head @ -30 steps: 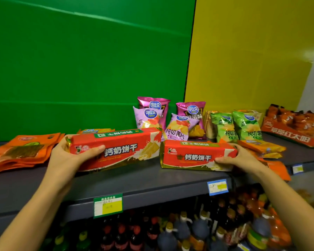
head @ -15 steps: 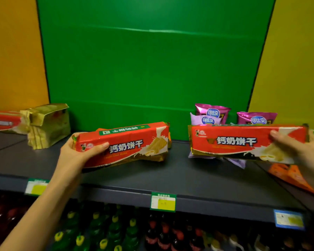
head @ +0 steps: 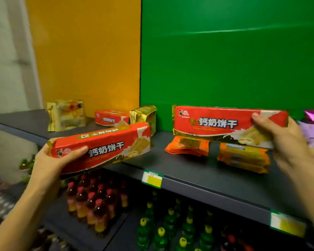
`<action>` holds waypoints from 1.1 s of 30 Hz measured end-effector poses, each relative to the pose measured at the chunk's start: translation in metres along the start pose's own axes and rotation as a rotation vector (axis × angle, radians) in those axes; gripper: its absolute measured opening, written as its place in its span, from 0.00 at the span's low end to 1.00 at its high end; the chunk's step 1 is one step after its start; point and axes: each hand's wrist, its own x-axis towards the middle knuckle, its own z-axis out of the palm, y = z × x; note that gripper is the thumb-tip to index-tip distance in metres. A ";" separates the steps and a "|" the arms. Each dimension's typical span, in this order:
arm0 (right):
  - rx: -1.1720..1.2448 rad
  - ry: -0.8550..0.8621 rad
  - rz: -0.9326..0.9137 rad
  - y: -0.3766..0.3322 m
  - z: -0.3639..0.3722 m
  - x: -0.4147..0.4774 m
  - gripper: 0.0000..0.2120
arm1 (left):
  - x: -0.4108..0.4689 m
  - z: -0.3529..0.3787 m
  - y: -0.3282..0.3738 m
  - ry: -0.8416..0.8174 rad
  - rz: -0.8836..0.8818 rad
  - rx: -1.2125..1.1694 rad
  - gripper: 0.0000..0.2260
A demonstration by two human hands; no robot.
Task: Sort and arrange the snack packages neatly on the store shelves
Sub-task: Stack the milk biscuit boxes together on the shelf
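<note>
The shelving unit has two back panels: an orange panel (head: 87,51) on the left and a green panel (head: 225,51) on the right, meeting at a vertical seam. A pale wall (head: 5,51) stands left of the unit. The upper shelf (head: 170,165) is dark grey, with price labels (head: 152,178) fixed to its front edge. A lower shelf (head: 123,234) of the same grey sits beneath it.
</note>
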 end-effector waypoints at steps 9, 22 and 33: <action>0.141 0.030 -0.039 0.040 0.187 -0.008 0.25 | 0.083 -0.118 -0.001 -0.003 0.014 0.083 0.24; 0.071 0.038 -0.102 0.084 0.317 0.050 0.21 | 0.231 -0.101 -0.056 -0.137 -0.054 0.121 0.29; -0.054 0.109 -0.104 0.101 0.354 0.073 0.23 | 0.350 -0.047 -0.122 -0.370 -0.241 0.150 0.23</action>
